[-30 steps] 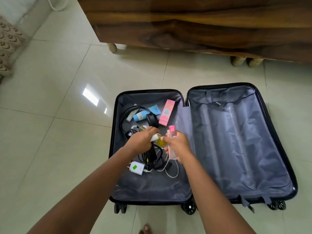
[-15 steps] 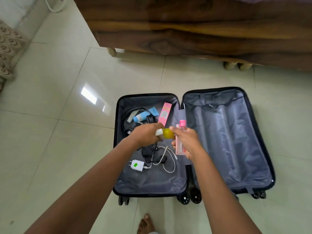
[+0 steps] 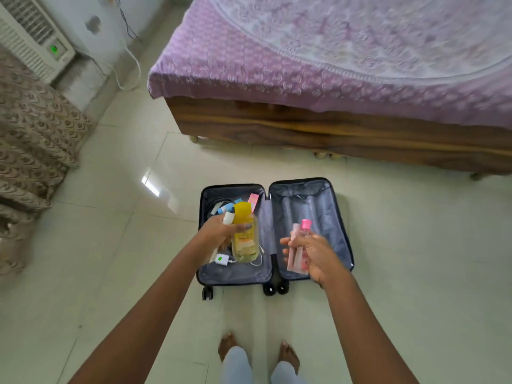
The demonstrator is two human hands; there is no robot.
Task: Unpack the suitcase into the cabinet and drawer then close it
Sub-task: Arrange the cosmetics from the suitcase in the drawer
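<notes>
Pale glossy floor tiles (image 3: 110, 245) carry the open suitcase (image 3: 318, 206), which lies flat at the middle of the view with both halves spread. Its right half shows only grey lining. Its left half is not yet emptied: a pink box (image 3: 254, 200) and a blue tube (image 3: 225, 208) sit at its 12 o'clock end, and a white charger (image 3: 221, 258) with a white cable (image 3: 256, 259) lies toward its 6 o'clock end.

A second ago both arms were down inside the left half, gathering small things. Now the person has straightened up, and the load hangs clear above the case. The left grip (image 3: 219, 234) is clenched round a yellow bottle (image 3: 245, 245), with a small white piece (image 3: 228, 217) caught beside the bottle's cap. What that piece is cannot be told. The right grip (image 3: 313, 256) is wrapped round a pink-capped bottle (image 3: 306, 227) and a slim pink tube (image 3: 295, 245), held together and upright.

My reading is that one batch of toiletries is picked and the carry to storage comes next. Neither cabinet nor drawer is in view, so a turn away seems needed. With several things left inside, closing the case is some way off.

Bare feet (image 3: 230, 347) stand at 6 o'clock of the suitcase. A wooden bed (image 3: 304, 134) under a purple cover (image 3: 332, 65) fills the view at its 1 o'clock. At 10 o'clock a white cooling unit (image 3: 33, 37) stands by the wall, and patterned brown fabric (image 3: 33, 139) hangs at 9 o'clock.
</notes>
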